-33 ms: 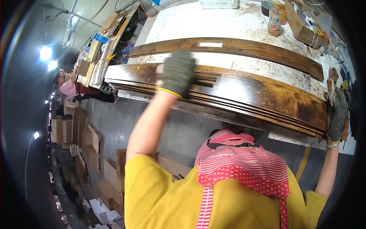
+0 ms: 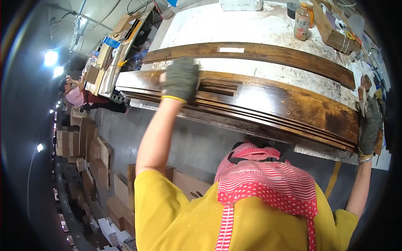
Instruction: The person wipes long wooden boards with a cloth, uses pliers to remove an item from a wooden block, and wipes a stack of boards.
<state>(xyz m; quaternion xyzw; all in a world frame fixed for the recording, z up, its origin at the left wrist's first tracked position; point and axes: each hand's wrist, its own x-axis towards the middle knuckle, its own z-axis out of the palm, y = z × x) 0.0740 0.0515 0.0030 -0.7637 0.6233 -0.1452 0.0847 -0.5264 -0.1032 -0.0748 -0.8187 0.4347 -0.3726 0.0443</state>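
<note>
A dark green knitted glove with a yellow cuff covers my left hand (image 2: 181,79), which is blurred. It is closed, pressed on the top of a stack of glossy brown stained boards (image 2: 289,98), left of a rectangular cutout (image 2: 217,86). Whatever lies under its fingers is hidden. My right hand (image 2: 369,125), in a similar dark glove, rests against the right end of the stack with its fingers stretched away from me. Behind the stack lies a single brown board (image 2: 284,58) with a slot showing white through it.
The white worktable (image 2: 197,25) is smeared with brown stain. Bottles (image 2: 301,21), a dark cup (image 2: 292,9) and a wooden box (image 2: 339,39) stand at the far right. Another person (image 2: 75,94) is by a cluttered bench at left. Cartons (image 2: 98,159) line the floor.
My left hand has slid left along the top board, uncovering more of the cutout. My right hand stays at the stack's right end.
</note>
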